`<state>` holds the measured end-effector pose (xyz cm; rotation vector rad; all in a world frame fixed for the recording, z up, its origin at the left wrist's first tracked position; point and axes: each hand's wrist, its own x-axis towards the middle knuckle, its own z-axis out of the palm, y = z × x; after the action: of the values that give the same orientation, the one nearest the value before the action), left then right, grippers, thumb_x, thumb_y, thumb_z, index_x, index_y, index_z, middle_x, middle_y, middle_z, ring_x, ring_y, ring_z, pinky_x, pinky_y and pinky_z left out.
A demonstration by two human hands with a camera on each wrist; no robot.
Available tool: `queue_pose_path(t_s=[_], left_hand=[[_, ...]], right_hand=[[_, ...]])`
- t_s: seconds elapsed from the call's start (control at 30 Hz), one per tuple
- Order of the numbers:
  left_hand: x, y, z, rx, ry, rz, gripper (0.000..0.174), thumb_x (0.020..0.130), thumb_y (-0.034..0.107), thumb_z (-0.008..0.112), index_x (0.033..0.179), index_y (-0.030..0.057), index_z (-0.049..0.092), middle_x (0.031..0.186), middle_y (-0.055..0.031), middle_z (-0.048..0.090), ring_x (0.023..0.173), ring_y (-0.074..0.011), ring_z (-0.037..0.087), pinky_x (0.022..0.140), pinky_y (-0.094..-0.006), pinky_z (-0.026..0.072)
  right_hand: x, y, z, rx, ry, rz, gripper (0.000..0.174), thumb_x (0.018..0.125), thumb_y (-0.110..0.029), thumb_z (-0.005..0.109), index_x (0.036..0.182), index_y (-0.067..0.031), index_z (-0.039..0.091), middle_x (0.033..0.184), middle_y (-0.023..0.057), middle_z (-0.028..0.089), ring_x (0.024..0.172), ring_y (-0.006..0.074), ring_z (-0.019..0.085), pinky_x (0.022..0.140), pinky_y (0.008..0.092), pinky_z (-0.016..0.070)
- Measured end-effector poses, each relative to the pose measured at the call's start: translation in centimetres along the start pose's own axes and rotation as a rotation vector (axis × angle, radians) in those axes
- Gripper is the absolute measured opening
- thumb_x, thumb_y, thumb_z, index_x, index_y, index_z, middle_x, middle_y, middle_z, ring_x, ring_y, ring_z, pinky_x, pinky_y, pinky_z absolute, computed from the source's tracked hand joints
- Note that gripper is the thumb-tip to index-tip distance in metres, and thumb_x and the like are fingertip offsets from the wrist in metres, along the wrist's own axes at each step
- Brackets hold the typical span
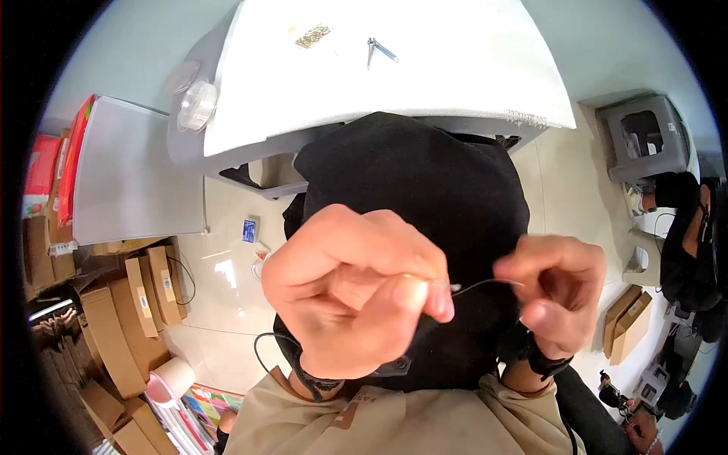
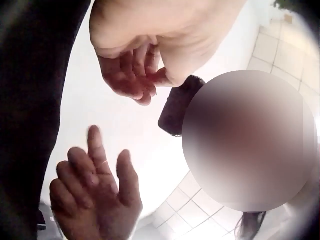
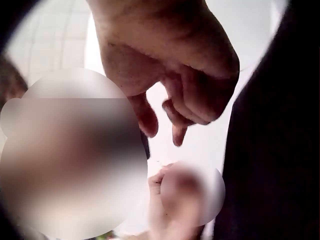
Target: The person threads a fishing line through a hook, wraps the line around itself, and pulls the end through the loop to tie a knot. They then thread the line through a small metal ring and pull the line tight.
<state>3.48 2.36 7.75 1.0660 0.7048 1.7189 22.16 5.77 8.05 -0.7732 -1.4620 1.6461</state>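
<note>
In the head view my left hand (image 1: 345, 296) is raised over the lap, thumb and index finger pinching something tiny whose body is mostly hidden. A small white tip (image 1: 456, 288) pokes out of the pinch. From it a thin dark thread (image 1: 485, 283) curves right towards the other hand. My right hand (image 1: 563, 292) is beside the thread's end, its thumb and index finger spread apart. The left wrist view shows the right hand (image 2: 97, 195) with index finger straight and thumb away from it, while the left hand (image 2: 142, 60) keeps its fingertips together.
On the white-topped table (image 1: 455, 83) lie nail clippers (image 1: 381, 51), a small packet of gold-coloured pieces (image 1: 312, 36) and a silver coiled strip (image 1: 526, 118). Clear spools (image 1: 197, 105) sit at its left edge. Black cloth (image 1: 409, 167) covers the lap. Cardboard boxes (image 1: 114, 334) stand left.
</note>
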Motion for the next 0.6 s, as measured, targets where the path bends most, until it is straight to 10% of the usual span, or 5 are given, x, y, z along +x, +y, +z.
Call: queue_pose_path(t_s=[0.1,0.17,0.33,0.6], left_hand=[[-0.2,-0.3,0.1,0.173,-0.018,0.12,0.01,0.083,0.005,0.052,0.083,-0.0018,0.045,0.062,-0.0145,0.051,0.045,-0.0153,0.048,0.039,-0.0256,0.0425],[-0.3,-0.7,0.0,0.265,-0.032,0.203,0.008,0.079,0.0,0.053,0.083,-0.0038,0.047,0.061,-0.0161,0.053,0.046,-0.0149,0.049,0.042,-0.0249,0.0442],[0.1,-0.5,0.3,0.564,-0.146,0.333,0.009,0.072,-0.006,0.055,0.079,-0.0053,0.051,0.062,-0.0165,0.057,0.048,-0.0162,0.052,0.045,-0.0241,0.043],[0.5,-0.7,-0.1,0.622,-0.251,0.399,0.014,0.064,-0.01,0.059,0.077,-0.0076,0.054,0.061,-0.0169,0.057,0.045,-0.0163,0.051,0.039,-0.0231,0.0392]], right_hand=[[0.1,-2.0,0.2,-0.797,0.231,-0.047,0.048,0.06,-0.011,0.069,0.106,0.0006,0.059,0.08,0.01,0.06,0.075,0.0178,0.056,0.071,0.0285,0.044],[-0.1,-2.6,-0.2,-1.068,0.363,-0.292,0.05,0.069,-0.022,0.062,0.106,0.01,0.055,0.097,0.0189,0.058,0.091,0.0243,0.052,0.08,0.0307,0.0371],[1.3,-3.9,1.5,-0.814,-0.053,-0.63,0.037,0.062,-0.01,0.064,0.093,0.0086,0.057,0.081,0.0205,0.056,0.068,0.0233,0.052,0.057,0.0294,0.0383],[2.8,-2.6,1.8,-0.705,-0.047,-0.599,0.022,0.049,0.008,0.064,0.07,0.0039,0.06,0.063,0.0138,0.057,0.048,0.0154,0.05,0.041,0.0224,0.0339]])
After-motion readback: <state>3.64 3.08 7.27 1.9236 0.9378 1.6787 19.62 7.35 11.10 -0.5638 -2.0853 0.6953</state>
